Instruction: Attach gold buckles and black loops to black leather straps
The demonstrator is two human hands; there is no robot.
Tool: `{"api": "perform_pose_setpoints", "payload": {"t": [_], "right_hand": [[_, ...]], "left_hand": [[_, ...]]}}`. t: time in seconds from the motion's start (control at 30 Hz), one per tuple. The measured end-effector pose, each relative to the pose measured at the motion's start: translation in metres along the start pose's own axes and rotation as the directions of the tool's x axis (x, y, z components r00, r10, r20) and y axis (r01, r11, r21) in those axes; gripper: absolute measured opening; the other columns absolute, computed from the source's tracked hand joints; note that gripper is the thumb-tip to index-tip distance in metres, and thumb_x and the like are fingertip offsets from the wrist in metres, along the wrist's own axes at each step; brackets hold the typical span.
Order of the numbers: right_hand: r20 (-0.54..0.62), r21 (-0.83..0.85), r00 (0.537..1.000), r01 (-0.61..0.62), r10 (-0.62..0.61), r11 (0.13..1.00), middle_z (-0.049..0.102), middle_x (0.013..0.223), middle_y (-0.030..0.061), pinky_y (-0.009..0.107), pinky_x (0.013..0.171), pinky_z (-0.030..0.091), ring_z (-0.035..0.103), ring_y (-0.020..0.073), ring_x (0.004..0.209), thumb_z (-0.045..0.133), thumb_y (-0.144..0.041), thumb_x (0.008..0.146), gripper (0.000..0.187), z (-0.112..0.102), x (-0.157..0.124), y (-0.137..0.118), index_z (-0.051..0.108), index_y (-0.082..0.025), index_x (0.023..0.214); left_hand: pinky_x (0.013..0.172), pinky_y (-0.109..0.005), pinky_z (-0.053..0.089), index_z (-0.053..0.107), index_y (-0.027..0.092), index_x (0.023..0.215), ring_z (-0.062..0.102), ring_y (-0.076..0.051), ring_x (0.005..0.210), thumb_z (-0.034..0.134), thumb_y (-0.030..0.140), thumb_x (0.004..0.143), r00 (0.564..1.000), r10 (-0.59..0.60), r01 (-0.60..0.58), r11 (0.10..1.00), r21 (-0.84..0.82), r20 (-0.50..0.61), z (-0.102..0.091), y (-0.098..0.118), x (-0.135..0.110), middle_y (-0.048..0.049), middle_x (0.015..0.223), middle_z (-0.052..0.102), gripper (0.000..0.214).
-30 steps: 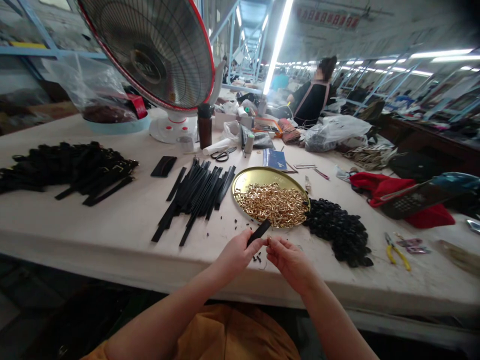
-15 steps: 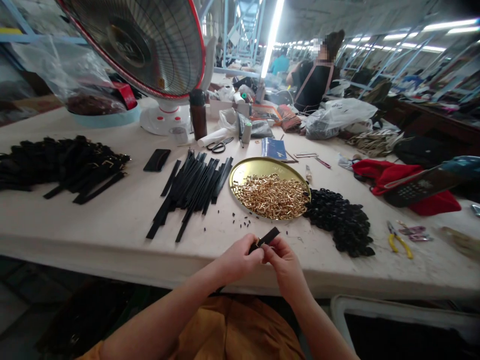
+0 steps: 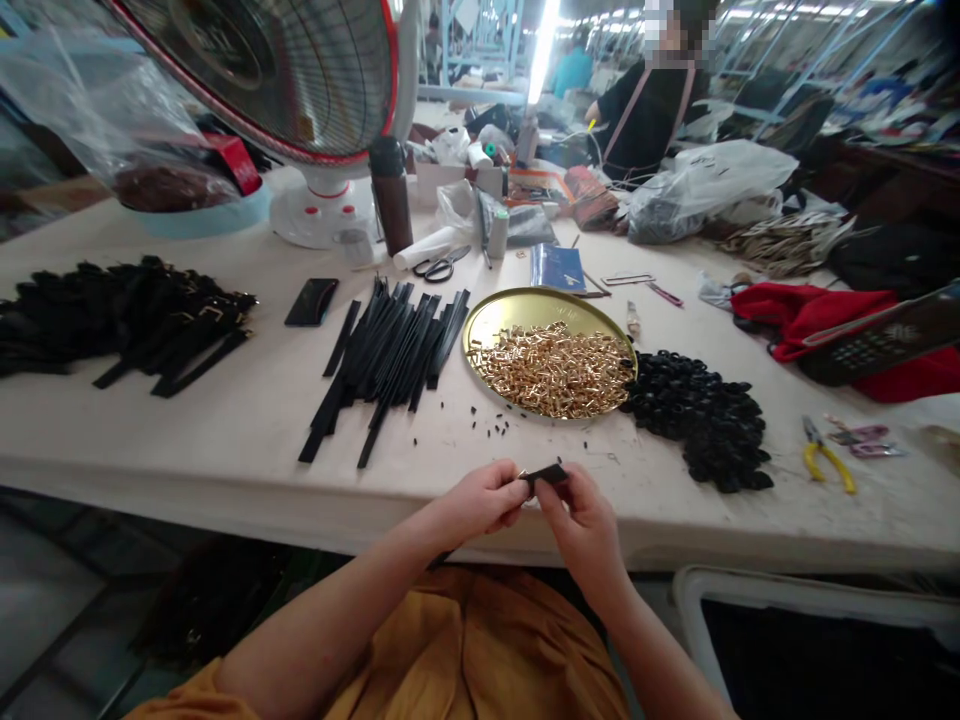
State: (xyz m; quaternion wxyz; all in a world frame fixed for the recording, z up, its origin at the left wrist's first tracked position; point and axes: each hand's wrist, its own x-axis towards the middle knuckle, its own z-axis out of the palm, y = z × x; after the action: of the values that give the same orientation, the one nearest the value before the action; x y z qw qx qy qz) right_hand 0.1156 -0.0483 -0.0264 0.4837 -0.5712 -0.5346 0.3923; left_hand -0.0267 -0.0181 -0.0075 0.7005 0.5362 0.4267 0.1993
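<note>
My left hand (image 3: 484, 497) and my right hand (image 3: 581, 515) meet at the near edge of the table, both pinched on a short black strap (image 3: 547, 474) held level between them. A small glint of metal shows at the strap's left end. Just beyond my hands stands a round gold tray (image 3: 517, 308) heaped with small gold metal pieces (image 3: 559, 370). A fan of long black straps (image 3: 394, 355) lies left of the tray. A heap of small black parts (image 3: 701, 420) lies right of it.
A pile of finished black straps (image 3: 127, 320) lies far left. A phone (image 3: 311, 300), scissors (image 3: 439, 266), a dark bottle (image 3: 390, 195) and a large fan (image 3: 300, 90) stand behind. Yellow pliers (image 3: 825, 455) and red cloth (image 3: 817, 320) lie right. Another person (image 3: 652, 95) works at the back.
My hands have drawn nearer to me, toward the table's near edge. The strap's tip, tilted up before, now lies level between both hands. The camera has tipped downward.
</note>
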Motion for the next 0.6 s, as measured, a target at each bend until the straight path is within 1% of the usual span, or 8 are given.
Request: {"api": "perform_pose_setpoints", "payload": {"t": [0.07, 0.1, 0.23, 0.3, 0.4, 0.5, 0.57, 0.6], "right_hand": [[-0.030, -0.111, 0.992, 0.115, -0.119, 0.987, 0.053, 0.071, 0.0010, 0.027, 0.061, 0.039, 0.048, 0.0144, 0.065, 0.059, -0.031, 0.073, 0.011, -0.001, -0.002, 0.000, 0.059, -0.020, 0.072], [-0.032, -0.121, 0.992, 0.115, -0.120, 0.986, 0.054, 0.071, 0.0010, 0.027, 0.062, 0.039, 0.048, 0.0144, 0.065, 0.059, -0.030, 0.073, 0.010, -0.001, -0.002, 0.001, 0.058, -0.020, 0.073], [0.055, 0.106, 0.993, -0.110, 0.105, 0.988, 0.054, 0.065, -0.0009, 0.026, 0.058, 0.039, 0.048, 0.0133, 0.060, 0.058, -0.036, 0.074, 0.017, 0.001, 0.001, 0.002, 0.054, -0.020, 0.074], [0.116, 0.214, 0.983, -0.162, 0.139, 0.963, 0.053, 0.064, -0.0016, 0.026, 0.057, 0.038, 0.047, 0.0127, 0.059, 0.057, -0.039, 0.074, 0.020, 0.002, 0.001, -0.001, 0.053, -0.019, 0.074], [0.098, 0.177, 0.995, -0.039, 0.022, 0.983, 0.051, 0.064, -0.0019, 0.025, 0.057, 0.036, 0.045, 0.0121, 0.060, 0.050, -0.040, 0.079, 0.022, 0.000, -0.005, -0.010, 0.053, -0.020, 0.071], [0.166, 0.064, 0.982, 0.081, -0.091, 0.995, 0.052, 0.068, 0.0003, 0.025, 0.061, 0.036, 0.047, 0.0129, 0.065, 0.038, -0.040, 0.087, 0.033, -0.010, -0.009, -0.016, 0.056, -0.019, 0.068], [0.245, 0.016, 0.966, 0.079, -0.081, 0.997, 0.054, 0.069, 0.0015, 0.026, 0.061, 0.037, 0.050, 0.0138, 0.065, 0.034, -0.043, 0.087, 0.038, -0.024, -0.004, -0.013, 0.059, -0.019, 0.070], [0.248, -0.020, 0.967, 0.067, -0.059, 0.998, 0.055, 0.068, 0.0017, 0.026, 0.060, 0.038, 0.050, 0.0143, 0.065, 0.035, -0.045, 0.087, 0.038, -0.034, 0.003, -0.008, 0.060, -0.019, 0.073]], "left_hand": [[0.041, -0.017, 0.025, 0.039, 0.018, 0.067, 0.034, -0.005, 0.042, 0.041, 0.033, 0.078, 0.999, 0.019, -0.015, 0.996, 0.087, -0.045, 0.001, 0.000, -0.002, 0.0067, 0.051, 0.042, 0.019], [0.042, -0.017, 0.026, 0.039, 0.018, 0.066, 0.034, -0.005, 0.043, 0.041, 0.032, 0.079, 0.997, 0.037, -0.027, 0.991, 0.130, -0.073, 0.002, 0.001, -0.003, 0.0066, 0.051, 0.042, 0.020], [0.043, -0.017, 0.027, 0.039, 0.018, 0.066, 0.034, -0.006, 0.043, 0.045, 0.042, 0.079, 0.985, 0.132, -0.110, 0.977, 0.184, -0.111, 0.003, 0.001, -0.006, 0.0077, 0.047, 0.041, 0.028], [0.042, -0.017, 0.026, 0.039, 0.018, 0.066, 0.032, -0.006, 0.041, 0.047, 0.047, 0.077, 0.985, 0.141, -0.123, 0.978, 0.168, -0.096, 0.001, -0.002, -0.005, 0.0085, 0.045, 0.039, 0.033], [0.039, -0.017, 0.025, 0.039, 0.018, 0.067, 0.033, -0.006, 0.037, 0.049, 0.051, 0.075, 0.992, 0.094, -0.084, 0.990, 0.117, -0.089, -0.001, -0.007, 0.000, 0.0089, 0.043, 0.040, 0.036], [0.042, -0.018, 0.033, 0.043, 0.018, 0.086, 0.044, -0.008, 0.042, 0.053, 0.045, 0.074, 0.986, 0.116, -0.105, 0.990, 0.090, -0.121, 0.002, -0.006, 0.000, 0.0068, 0.054, 0.050, 0.031], [0.045, -0.018, 0.035, 0.045, 0.018, 0.097, 0.045, -0.008, 0.046, 0.051, 0.039, 0.076, 0.982, 0.160, -0.144, 0.978, 0.154, -0.103, 0.005, -0.004, -0.002, 0.0057, 0.061, 0.052, 0.030], [0.045, -0.018, 0.034, 0.047, 0.018, 0.095, 0.044, -0.008, 0.046, 0.048, 0.037, 0.078, 0.982, 0.169, -0.149, 0.968, 0.201, -0.085, 0.005, -0.002, -0.003, 0.0055, 0.061, 0.051, 0.026]]}}
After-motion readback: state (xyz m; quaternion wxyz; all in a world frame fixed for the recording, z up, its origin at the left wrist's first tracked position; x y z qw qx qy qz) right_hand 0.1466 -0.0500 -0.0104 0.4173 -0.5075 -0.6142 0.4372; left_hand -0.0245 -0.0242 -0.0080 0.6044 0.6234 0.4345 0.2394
